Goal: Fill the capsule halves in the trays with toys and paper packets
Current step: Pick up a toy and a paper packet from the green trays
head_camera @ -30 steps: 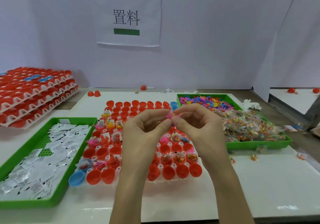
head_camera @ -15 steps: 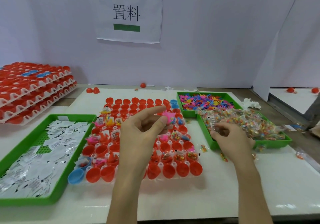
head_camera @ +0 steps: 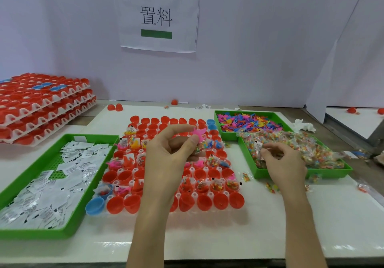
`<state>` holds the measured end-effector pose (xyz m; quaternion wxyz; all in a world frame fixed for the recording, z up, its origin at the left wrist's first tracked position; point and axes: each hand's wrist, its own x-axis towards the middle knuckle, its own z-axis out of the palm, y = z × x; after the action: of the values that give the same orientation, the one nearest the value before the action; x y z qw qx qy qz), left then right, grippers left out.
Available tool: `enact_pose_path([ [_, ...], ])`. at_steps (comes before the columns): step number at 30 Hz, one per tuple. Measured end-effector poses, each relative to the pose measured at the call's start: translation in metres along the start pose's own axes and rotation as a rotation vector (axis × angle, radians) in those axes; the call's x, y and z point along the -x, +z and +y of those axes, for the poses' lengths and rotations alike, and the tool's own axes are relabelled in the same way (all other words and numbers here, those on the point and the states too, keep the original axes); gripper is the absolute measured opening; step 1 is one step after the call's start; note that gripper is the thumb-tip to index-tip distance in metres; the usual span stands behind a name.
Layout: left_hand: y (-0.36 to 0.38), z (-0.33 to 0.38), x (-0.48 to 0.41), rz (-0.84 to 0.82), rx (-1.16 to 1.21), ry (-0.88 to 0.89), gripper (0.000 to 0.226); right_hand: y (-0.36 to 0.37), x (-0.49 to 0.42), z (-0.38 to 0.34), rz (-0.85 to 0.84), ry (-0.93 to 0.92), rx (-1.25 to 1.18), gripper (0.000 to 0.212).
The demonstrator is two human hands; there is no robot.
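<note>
Left hand (head_camera: 166,159) pinches pink toy (head_camera: 199,133) over capsule tray (head_camera: 195,194) | right hand (head_camera: 284,164) pinches packet (head_camera: 258,146)

Bright, even light; soft shadows; edges bowed.

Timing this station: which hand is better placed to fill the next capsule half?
Left, likely. The left hand pinches a pink toy right above the capsule tray; the right hand is off to the side in the green bin, pinching a packet.
</note>
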<state>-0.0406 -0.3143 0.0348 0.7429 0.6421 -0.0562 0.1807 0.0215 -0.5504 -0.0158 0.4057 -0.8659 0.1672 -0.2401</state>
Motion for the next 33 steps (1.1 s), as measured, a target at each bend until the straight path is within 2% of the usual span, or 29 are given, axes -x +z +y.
enact_pose_path([
  [4,-0.001,-0.003,-0.001,-0.012,-0.028,-0.002,0.015,0.003,-0.013,-0.005,-0.059,0.023,-0.023,0.017],
  [8,-0.003,-0.005,0.000,-0.008,-0.041,-0.014,0.015,0.006,-0.027,-0.008,-0.148,0.066,0.087,0.006],
  [11,-0.002,-0.005,-0.002,-0.005,-0.033,-0.005,0.015,0.007,-0.029,-0.007,-0.093,0.058,0.066,0.005],
  [14,0.000,-0.005,-0.002,0.004,-0.026,0.007,0.015,-0.001,-0.015,-0.009,0.017,0.008,-0.150,0.004],
  [16,0.001,-0.005,-0.001,0.007,-0.020,0.009,0.016,-0.008,0.001,-0.016,0.029,-0.036,-0.327,0.007],
  [21,0.007,-0.004,0.002,-0.006,-0.017,0.019,0.017,-0.032,0.035,-0.063,-0.304,-0.171,-0.743,0.014],
  [23,0.010,-0.003,0.003,-0.020,-0.008,0.020,0.015,-0.039,0.043,-0.080,-0.404,-0.227,-0.833,0.014],
  [26,0.015,-0.002,0.005,-0.043,0.009,0.018,0.012,-0.037,0.055,-0.092,-0.475,-0.231,-0.829,0.018],
  [33,0.018,0.001,0.006,-0.044,0.051,-0.009,0.008,-0.021,0.060,-0.092,-0.367,-0.195,-0.597,0.018],
])
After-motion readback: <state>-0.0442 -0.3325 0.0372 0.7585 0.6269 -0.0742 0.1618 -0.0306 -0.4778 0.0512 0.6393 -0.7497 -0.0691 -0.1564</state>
